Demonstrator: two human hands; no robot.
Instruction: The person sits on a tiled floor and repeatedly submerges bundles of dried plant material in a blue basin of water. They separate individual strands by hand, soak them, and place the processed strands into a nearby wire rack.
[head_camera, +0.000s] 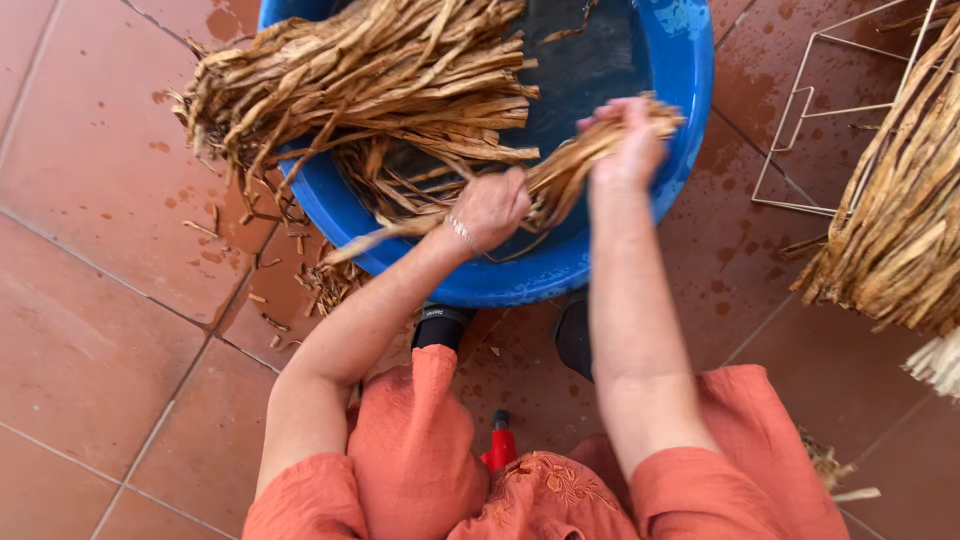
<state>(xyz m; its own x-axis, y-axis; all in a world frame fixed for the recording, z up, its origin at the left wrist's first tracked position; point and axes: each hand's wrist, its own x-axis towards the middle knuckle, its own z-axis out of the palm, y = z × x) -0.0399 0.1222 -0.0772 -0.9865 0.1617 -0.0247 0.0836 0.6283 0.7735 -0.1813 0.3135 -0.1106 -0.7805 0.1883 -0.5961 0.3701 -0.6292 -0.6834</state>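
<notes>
Your left hand (490, 208) and right hand (628, 148) both clasp one bunch of dried strips (560, 170) above the blue tub (690, 90).

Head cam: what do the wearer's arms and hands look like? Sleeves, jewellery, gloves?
Both hands are bare, no gloves. The left hand has a thin silvery chain bracelet at the wrist; the right hand shows no jewellery in this view. Both forearms are uncovered. Loose orange sleeves end at about the elbows, part of an orange garment with tone-on-tone embroidery on its front.
</notes>
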